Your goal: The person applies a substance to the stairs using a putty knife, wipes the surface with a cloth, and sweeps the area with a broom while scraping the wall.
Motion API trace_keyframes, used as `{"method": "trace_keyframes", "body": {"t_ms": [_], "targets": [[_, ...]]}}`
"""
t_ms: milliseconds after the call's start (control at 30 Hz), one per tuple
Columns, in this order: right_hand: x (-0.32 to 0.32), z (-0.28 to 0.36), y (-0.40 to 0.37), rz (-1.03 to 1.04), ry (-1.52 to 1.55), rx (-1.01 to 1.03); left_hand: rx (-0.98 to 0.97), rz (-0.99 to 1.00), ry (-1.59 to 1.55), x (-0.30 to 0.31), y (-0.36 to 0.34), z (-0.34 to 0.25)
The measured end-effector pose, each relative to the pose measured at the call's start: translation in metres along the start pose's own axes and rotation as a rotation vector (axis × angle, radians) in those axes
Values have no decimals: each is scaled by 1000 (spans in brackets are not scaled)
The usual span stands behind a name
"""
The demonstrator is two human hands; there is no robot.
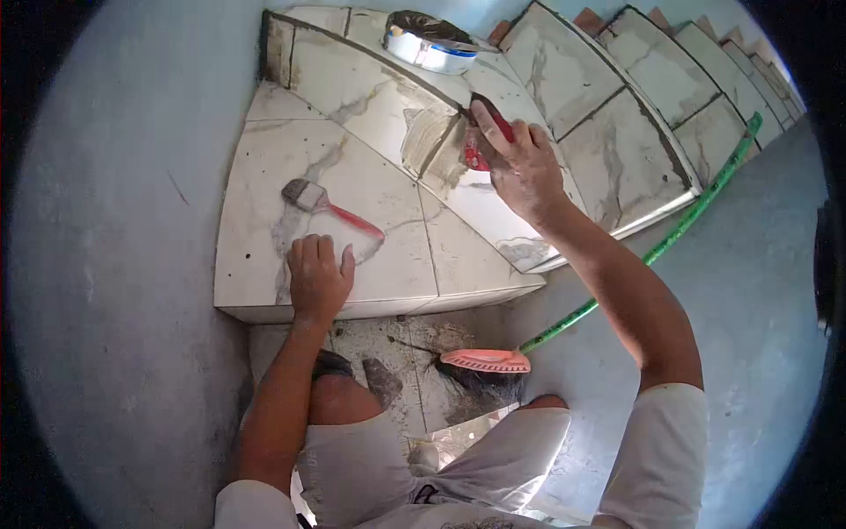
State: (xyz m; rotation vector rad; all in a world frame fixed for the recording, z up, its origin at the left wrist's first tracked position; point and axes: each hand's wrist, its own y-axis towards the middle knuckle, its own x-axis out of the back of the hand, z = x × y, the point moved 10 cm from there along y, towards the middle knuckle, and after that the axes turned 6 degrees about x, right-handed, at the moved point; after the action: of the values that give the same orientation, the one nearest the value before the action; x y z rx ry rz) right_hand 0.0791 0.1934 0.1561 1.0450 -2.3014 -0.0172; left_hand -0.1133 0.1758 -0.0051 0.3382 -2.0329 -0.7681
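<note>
My right hand is closed around a red scraper with a dark edge, held against the upright face of a marbled tile step. Smeared grout covers the tile joint just left of it. Part of the tool is hidden by my fingers. My left hand leans on the tiled tread near its front edge, fingers bent over the surface, thumb apart, holding nothing. Just beyond it lies a paintbrush with a red handle and greyish bristles.
A white tub with dark stuff on top stands on the upper step. More tiled steps climb to the right. A broom with a green handle leans along the right wall. A grey wall rises on the left.
</note>
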Motion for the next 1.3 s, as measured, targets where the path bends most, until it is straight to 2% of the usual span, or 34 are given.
{"method": "trace_keyframes", "body": {"t_ms": [100, 200, 267, 300, 333, 400, 500, 567, 633, 667, 767, 800, 833, 933, 1067, 1100, 1167, 1300], "targets": [[-11, -5, -10, 125, -3, 52, 59, 101, -53, -10, 0, 7], [5, -4, -26, 212, -83, 79, 59, 96, -30, -10, 0, 5], [7, -4, -34, 420, -90, 50, 63, 113, -26, -13, 0, 5], [7, -3, -29, 419, -91, 51, 67, 131, -19, -15, -1, 5], [13, 1, -21, 334, -60, 56, 68, 135, -20, -16, -1, 5], [17, 12, -5, 195, -14, 62, -2, 13, 7, -3, 1, -2], [-4, 25, 16, 149, -93, 115, 1, 31, 6, -5, 0, -2], [-12, 22, 16, 178, -99, 126, -12, 23, 13, -4, 0, -2], [-22, 13, 8, 429, -142, 76, -14, 21, 23, -5, 0, 0], [-17, 8, 4, 441, -146, 34, 4, 48, -1, -7, -1, 1], [-3, 3, -8, 484, -172, 79, 30, 94, -12, -12, -2, 3], [-1, -2, -6, 563, -136, 22, 37, 117, 1, -14, -3, 3], [-4, -3, -4, 561, -132, 21, 37, 118, 6, -14, -3, 3], [8, 3, 24, 170, -27, 223, 33, 110, -19, -13, -2, 2], [-18, -2, 31, 95, -13, 336, 28, 109, -10, -13, -2, 1], [-13, -2, 31, 96, -12, 338, 19, 83, -16, -11, -2, 2], [-15, -7, 29, 314, -118, 281, 22, 87, -6, -12, -2, 2], [16, -11, 34, 318, -199, 339, -10, 32, 18, -7, -1, 0]]}}
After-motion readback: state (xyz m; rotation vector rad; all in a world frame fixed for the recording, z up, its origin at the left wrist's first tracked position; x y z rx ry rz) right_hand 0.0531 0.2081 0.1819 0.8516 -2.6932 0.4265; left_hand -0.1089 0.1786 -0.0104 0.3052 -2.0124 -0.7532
